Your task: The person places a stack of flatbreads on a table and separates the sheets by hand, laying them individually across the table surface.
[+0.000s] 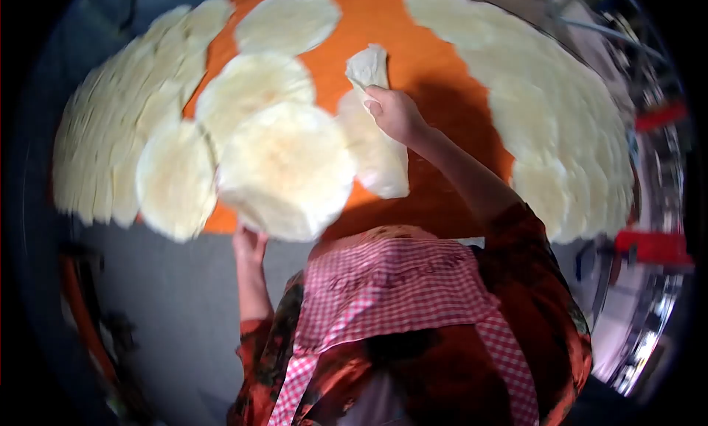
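My right hand (397,116) is closed around a thin pale flatbread (383,164), bunched above the fist and hanging in a narrow fold below it. To its left, a large round flatbread (287,164) overlaps another round flatbread (254,91). My left hand (251,243) is at the lower edge of the large flatbread, by the front of the table, and appears to pinch that edge. Its fingertips are partly hidden under the sheet.
An orange tabletop (435,197) lies under the sheets. Overlapping flatbreads (110,131) cover the left side, and more overlapping flatbreads (546,109) line the right. A single flatbread (287,21) lies at the back. Red objects (653,248) stand beyond the right edge.
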`<action>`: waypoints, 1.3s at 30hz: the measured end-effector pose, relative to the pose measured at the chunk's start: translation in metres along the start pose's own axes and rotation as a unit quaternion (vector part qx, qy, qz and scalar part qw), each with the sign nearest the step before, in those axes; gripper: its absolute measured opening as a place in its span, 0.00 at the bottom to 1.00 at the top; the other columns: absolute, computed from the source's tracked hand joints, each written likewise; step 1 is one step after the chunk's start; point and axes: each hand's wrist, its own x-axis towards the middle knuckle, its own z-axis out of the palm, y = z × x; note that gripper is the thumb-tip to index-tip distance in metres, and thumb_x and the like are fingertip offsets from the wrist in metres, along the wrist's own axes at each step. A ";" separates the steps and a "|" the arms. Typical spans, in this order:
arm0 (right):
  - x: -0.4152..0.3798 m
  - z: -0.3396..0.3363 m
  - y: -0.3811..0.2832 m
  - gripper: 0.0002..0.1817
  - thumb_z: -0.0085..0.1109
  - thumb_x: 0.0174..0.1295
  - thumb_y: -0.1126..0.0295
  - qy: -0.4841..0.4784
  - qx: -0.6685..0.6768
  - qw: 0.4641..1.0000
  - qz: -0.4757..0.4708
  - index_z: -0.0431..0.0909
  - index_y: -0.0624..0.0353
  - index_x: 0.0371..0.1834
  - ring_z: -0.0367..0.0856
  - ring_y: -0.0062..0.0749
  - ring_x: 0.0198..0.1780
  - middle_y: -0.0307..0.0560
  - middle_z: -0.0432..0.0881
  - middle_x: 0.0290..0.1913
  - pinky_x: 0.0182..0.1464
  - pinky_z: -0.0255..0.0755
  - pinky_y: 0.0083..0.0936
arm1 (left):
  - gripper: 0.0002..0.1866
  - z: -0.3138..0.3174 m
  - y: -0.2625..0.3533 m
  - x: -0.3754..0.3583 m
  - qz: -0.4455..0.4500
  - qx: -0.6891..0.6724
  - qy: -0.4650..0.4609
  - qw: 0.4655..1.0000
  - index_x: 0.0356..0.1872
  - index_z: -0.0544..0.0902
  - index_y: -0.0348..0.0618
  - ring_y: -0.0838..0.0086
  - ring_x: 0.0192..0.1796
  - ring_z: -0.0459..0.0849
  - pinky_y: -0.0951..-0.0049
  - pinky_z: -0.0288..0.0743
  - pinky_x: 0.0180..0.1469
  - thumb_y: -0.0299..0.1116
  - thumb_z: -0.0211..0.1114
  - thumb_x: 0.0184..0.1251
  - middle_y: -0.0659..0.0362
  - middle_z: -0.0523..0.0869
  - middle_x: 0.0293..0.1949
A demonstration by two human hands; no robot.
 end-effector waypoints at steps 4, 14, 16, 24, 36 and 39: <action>0.004 0.092 -0.079 0.09 0.48 0.62 0.75 -0.236 0.032 0.970 0.041 0.78 0.60 0.41 0.80 0.44 0.33 0.56 0.81 0.31 0.38 0.72 0.39 | 0.26 0.046 0.015 -0.019 0.055 0.001 -0.071 0.996 0.66 0.66 0.47 0.65 0.59 0.77 0.64 0.81 0.47 0.48 0.48 0.72 0.56 0.73 0.62; 0.014 0.224 -0.148 0.14 0.55 0.60 0.67 -0.291 0.057 0.952 0.082 0.81 0.58 0.48 0.85 0.46 0.40 0.57 0.84 0.38 0.44 0.75 0.39 | 0.23 0.060 0.019 -0.030 0.082 0.060 -0.051 0.994 0.65 0.67 0.46 0.72 0.49 0.81 0.71 0.80 0.43 0.43 0.51 0.73 0.58 0.80 0.51; 0.022 0.231 -0.151 0.14 0.56 0.61 0.64 -0.272 0.034 0.961 0.025 0.81 0.60 0.46 0.84 0.46 0.39 0.57 0.84 0.36 0.43 0.75 0.38 | 0.24 0.060 0.020 -0.029 0.087 0.085 -0.041 0.992 0.65 0.67 0.44 0.73 0.48 0.81 0.72 0.80 0.42 0.43 0.52 0.73 0.58 0.80 0.50; 0.021 0.233 -0.158 0.16 0.57 0.62 0.59 -0.348 0.053 0.936 0.020 0.81 0.64 0.30 0.80 0.36 0.28 0.52 0.82 0.26 0.34 0.72 0.35 | 0.19 0.044 0.009 -0.003 0.240 0.266 0.051 0.932 0.56 0.75 0.34 0.72 0.39 0.82 0.72 0.76 0.38 0.31 0.49 0.68 0.54 0.83 0.40; 0.017 0.244 -0.119 0.11 0.55 0.63 0.71 -0.394 0.329 0.839 0.181 0.78 0.68 0.42 0.78 0.26 0.27 0.46 0.81 0.31 0.27 0.74 0.26 | 0.19 0.040 0.009 0.001 0.275 0.388 0.015 0.879 0.53 0.76 0.31 0.66 0.44 0.83 0.68 0.74 0.49 0.38 0.52 0.73 0.45 0.85 0.42; 0.014 0.233 -0.137 0.14 0.58 0.59 0.71 -0.389 0.247 0.874 0.155 0.78 0.70 0.45 0.82 0.35 0.36 0.53 0.82 0.34 0.39 0.77 0.31 | 0.19 0.045 0.018 -0.009 0.251 0.415 0.013 0.874 0.52 0.77 0.30 0.68 0.47 0.82 0.69 0.72 0.52 0.37 0.51 0.74 0.47 0.84 0.44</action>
